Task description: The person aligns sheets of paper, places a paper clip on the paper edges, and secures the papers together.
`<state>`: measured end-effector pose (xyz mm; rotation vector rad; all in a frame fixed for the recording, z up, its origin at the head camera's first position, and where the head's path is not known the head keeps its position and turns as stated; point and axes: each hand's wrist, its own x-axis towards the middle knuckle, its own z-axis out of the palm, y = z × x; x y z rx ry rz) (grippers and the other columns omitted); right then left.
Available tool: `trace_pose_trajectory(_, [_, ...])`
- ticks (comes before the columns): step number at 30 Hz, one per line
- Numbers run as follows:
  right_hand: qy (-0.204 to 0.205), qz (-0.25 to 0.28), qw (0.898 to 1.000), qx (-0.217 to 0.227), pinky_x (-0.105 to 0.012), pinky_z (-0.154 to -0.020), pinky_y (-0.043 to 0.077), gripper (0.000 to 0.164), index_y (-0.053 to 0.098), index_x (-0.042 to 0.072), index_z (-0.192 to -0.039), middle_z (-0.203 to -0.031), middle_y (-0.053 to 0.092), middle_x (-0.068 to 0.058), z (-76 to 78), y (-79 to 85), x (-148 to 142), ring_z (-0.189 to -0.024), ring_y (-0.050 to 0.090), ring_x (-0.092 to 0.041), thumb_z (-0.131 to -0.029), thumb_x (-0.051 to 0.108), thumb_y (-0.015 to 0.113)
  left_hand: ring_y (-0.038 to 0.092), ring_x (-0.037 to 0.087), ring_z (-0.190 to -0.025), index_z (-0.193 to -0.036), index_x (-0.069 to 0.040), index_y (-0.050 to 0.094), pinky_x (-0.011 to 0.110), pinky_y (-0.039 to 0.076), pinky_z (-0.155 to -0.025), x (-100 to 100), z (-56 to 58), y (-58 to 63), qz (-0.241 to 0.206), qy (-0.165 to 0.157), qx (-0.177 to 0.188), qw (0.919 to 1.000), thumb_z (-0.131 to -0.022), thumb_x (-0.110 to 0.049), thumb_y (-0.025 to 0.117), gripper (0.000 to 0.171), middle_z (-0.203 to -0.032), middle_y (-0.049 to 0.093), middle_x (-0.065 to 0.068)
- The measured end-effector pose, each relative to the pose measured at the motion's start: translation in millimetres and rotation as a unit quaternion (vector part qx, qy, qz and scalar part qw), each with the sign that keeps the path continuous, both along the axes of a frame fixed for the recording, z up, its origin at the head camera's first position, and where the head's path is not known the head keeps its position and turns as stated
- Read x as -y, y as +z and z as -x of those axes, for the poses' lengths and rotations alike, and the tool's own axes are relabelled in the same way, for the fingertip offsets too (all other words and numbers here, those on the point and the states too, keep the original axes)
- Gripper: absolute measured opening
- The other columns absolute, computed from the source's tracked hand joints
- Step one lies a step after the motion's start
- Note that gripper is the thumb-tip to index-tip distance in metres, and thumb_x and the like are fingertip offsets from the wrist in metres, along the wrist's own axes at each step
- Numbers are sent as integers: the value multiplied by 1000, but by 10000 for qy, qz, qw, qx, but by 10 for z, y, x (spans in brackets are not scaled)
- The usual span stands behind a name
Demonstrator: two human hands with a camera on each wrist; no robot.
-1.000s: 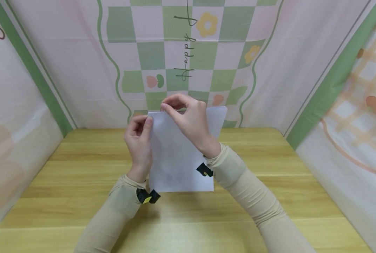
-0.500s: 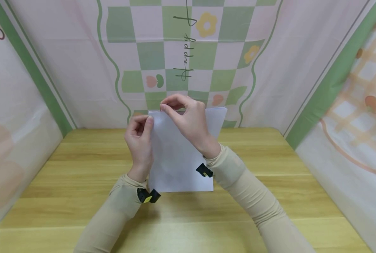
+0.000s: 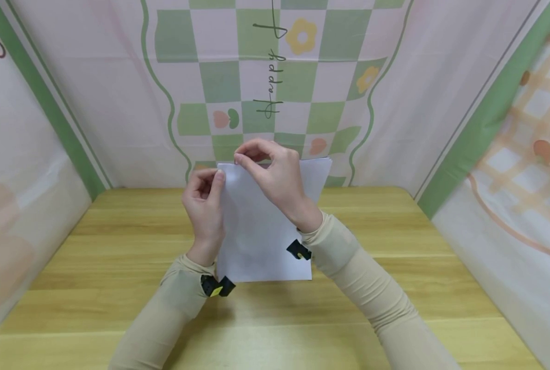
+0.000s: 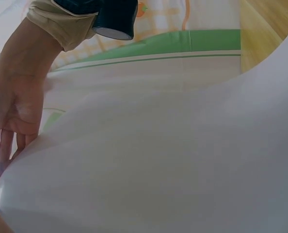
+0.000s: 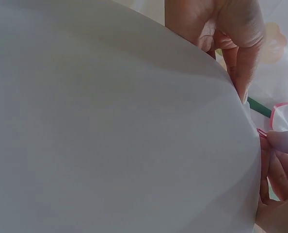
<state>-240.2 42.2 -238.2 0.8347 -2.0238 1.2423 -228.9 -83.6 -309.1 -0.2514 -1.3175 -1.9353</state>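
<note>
White sheets of paper are held upright above the table, their edges slightly fanned at the top right corner. My left hand pinches their upper left corner between thumb and fingers. At the top edge, just right of that corner, my right hand pinches a small red paper clip. The clip's end meets the paper's edge in the right wrist view; whether it has slid over the sheets I cannot tell. Paper fills most of the left wrist view, with my right hand at its left side.
A wooden table lies beneath the hands. Behind it hangs a cloth backdrop with green checks, flowers and lettering, and similar cloth walls stand at both sides. Each wrist wears a small black camera.
Almost nothing differs. My right hand has shifted very slightly left along the top edge, and the left hand keeps its place on the corner.
</note>
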Motion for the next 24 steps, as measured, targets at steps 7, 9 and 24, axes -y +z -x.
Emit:
trace_pose_trajectory(7, [3,4,10000,2,-23,-72,54,7,71,8,-87,-83,71,-2,8,-13,-4,-73,65,-8,-85,15,70,52,11,-71,-93,10,61,20,42,-64,-1,15,-19,40,-77,71,9999,-87,-13,68,25,-80,58,-2])
trace_pose_trajectory(9, [-10,-11,10000,-18,-22,-72,54,7,71,8,-87,-83,71,-2,13,-16,-6,-73,65,-8,-85,15,71,51,11,-72,-94,9,61,20,42,-64,1,11,-20,130,-53,116,9998,-88,-15,68,26,-80,58,-2])
trace_pose_trajectory(24, [-69,-183,9996,195,-20,-71,52,9,70,9,-89,-82,71,0,34,2,-17,-71,63,-5,-87,17,69,50,12,-69,-93,9,62,20,40,-62,-3,-1,-15,270,99,144,9995,-88,-11,66,21,-78,58,-3])
